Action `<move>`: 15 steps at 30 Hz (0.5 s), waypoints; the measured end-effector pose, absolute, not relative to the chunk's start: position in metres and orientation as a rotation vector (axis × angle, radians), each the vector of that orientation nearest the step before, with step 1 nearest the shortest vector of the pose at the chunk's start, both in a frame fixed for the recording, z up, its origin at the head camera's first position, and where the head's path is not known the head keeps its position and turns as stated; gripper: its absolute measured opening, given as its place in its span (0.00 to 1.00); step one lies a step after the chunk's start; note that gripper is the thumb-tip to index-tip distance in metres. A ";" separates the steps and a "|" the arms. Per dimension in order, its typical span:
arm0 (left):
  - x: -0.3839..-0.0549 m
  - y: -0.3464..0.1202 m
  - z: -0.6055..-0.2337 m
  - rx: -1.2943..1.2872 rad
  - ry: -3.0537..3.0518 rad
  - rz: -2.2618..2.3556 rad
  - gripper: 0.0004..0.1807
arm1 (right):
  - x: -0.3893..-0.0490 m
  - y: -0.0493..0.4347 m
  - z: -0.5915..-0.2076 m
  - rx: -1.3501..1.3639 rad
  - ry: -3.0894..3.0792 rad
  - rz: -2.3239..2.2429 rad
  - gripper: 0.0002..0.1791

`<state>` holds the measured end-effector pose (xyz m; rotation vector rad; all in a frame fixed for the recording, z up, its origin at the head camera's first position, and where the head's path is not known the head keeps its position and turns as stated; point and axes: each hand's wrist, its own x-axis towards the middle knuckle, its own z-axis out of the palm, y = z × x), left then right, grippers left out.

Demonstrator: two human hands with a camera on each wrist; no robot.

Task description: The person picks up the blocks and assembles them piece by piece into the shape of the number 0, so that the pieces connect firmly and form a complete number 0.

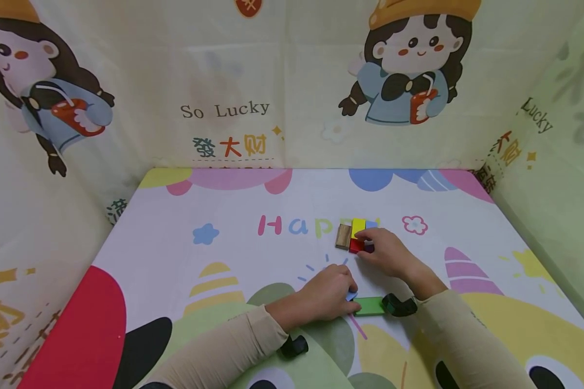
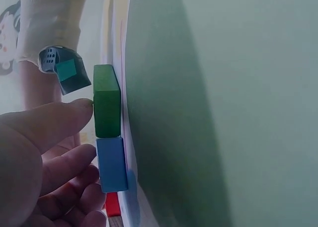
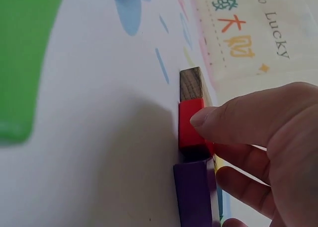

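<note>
My left hand (image 1: 328, 292) is low over the middle of the table. Its thumb is at the edge of a flat green block (image 1: 370, 306), and its curled fingers are beside a light blue block (image 2: 112, 165). Those two blocks lie end to end in the left wrist view. Farther back, my right hand (image 1: 386, 251) holds a red block (image 3: 191, 122), thumb on its front face and fingers behind. Around the red block stand a brown wood-grain block (image 1: 343, 236), a yellow block (image 1: 358, 227), another blue block (image 1: 371, 225) and a purple block (image 3: 195, 192), partly hidden by the hand.
A printed cover with cartoon shapes and letters lies over the table (image 1: 151, 237). Patterned cloth walls (image 1: 311, 135) enclose its back and sides. Each wrist wears a small black camera; the right one (image 1: 400, 305) overlaps the green block's right end in the head view.
</note>
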<state>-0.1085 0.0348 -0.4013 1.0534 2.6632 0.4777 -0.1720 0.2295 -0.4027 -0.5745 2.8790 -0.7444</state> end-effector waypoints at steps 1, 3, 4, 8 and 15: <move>-0.108 0.035 -0.402 1.050 2.664 0.477 0.17 | -0.172 0.229 -0.403 -0.573 2.880 -0.742 0.23; -0.108 0.035 -0.402 1.048 2.665 0.477 0.17 | -0.171 0.228 -0.403 -0.577 2.879 -0.748 0.23; -0.108 0.035 -0.402 1.046 2.666 0.479 0.17 | -0.171 0.228 -0.403 -0.581 2.879 -0.754 0.22; -0.107 0.034 -0.401 1.054 2.666 0.489 0.16 | -0.169 0.226 -0.404 -0.610 2.880 -0.789 0.20; -0.106 0.034 -0.400 1.066 2.675 0.491 0.16 | -0.168 0.224 -0.404 -0.595 2.879 -0.776 0.19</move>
